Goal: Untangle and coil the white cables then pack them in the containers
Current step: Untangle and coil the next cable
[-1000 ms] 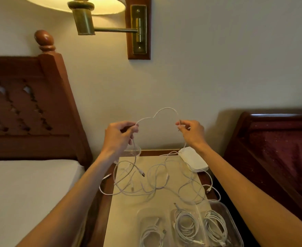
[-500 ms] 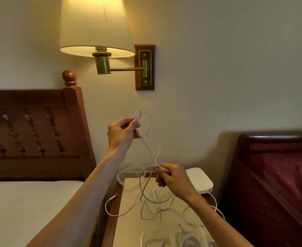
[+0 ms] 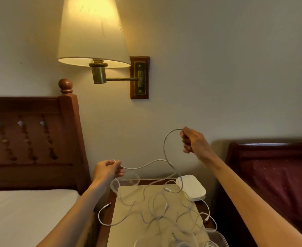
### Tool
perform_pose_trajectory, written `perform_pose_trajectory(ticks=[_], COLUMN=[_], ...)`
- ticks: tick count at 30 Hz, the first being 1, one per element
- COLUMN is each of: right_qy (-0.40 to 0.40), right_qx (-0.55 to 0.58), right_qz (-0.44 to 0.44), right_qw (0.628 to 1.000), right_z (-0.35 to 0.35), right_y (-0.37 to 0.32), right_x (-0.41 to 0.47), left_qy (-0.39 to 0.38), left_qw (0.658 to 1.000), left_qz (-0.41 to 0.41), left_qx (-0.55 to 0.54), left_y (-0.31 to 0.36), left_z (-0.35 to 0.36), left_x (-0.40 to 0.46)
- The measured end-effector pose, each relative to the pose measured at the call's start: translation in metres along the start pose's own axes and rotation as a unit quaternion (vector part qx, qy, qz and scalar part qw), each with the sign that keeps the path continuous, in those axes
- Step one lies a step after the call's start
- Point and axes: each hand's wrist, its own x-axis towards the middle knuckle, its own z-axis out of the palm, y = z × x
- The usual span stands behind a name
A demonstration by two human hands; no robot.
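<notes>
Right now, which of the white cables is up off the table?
The white cable looping between left hand and right hand; the others lie tangled on the table.

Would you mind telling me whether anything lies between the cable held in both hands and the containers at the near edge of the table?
Yes: the held cable, pinched by the left hand and right hand, trails into the tangle of loose white cables, which lies before the containers.

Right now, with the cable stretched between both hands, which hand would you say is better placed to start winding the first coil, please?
Probably the left hand: it pinches the white cable near its free end, low over the nightstand. The right hand grips it mid-length, raised, so it can feed loops across.
</notes>
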Motion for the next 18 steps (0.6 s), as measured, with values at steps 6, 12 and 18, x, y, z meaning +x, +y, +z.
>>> perform_pose_trajectory(ticks=[6,12,18], right_qy=[0.024,-0.019,-0.055], right_qx=[0.142,0.007,-0.025], right_qz=[-0.035,-0.017,-0.017], right_qw=[0.989,1.0,0.998], right_z=[-0.014,-0.012,0.01], right_y=[-0.033,-0.047,-0.045], right_x=[0.013,0.022,0.018], left_qy=[0.061,-0.015,-0.23], left_qw=[0.995,0.874,0.948], left_qz=[-0.036,0.024,0.211], left_qx=[0.073,0.485,0.066], left_y=[-0.023,-0.035,0.031], left_z=[-0.008,-0.005,0.056], left_x=[0.0,-0.012,-0.054])
